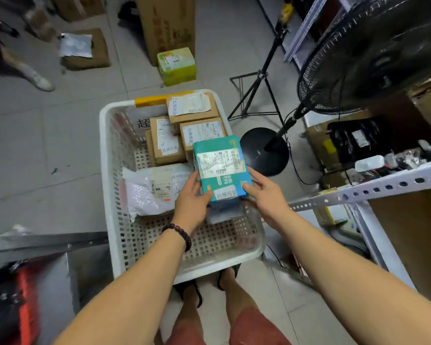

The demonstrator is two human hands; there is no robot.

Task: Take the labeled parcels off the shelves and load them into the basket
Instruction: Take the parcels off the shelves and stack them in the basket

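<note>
A: Closest to us, our left hand (192,195), with a bead bracelet (178,235) at the wrist, grips the near left corner of the teal box (220,168). The thumb is on top and the fingers lie along its side.

B: Our right hand (264,195) clamps the near right corner, thumb pressed on the top face. We have the box from both sides, label upward.

A: Where do we have it?

B: Over the right half of the white basket (107,170), tilted, its far end higher. A grey packet (224,212) lies under it. We cannot tell whether the two touch.

A: To the left in the basket we see a bubble mailer (149,190) lying flat, label up.

B: Beyond that, at the far end, are three cardboard parcels (192,107) packed close together, each labeled.

A: On our right a perforated shelf rail (383,188) runs across, and past it a black fan (373,53) stands just beside the basket.

B: Farther off on the floor we see a green box (176,66) against a tall carton (167,23).
</note>
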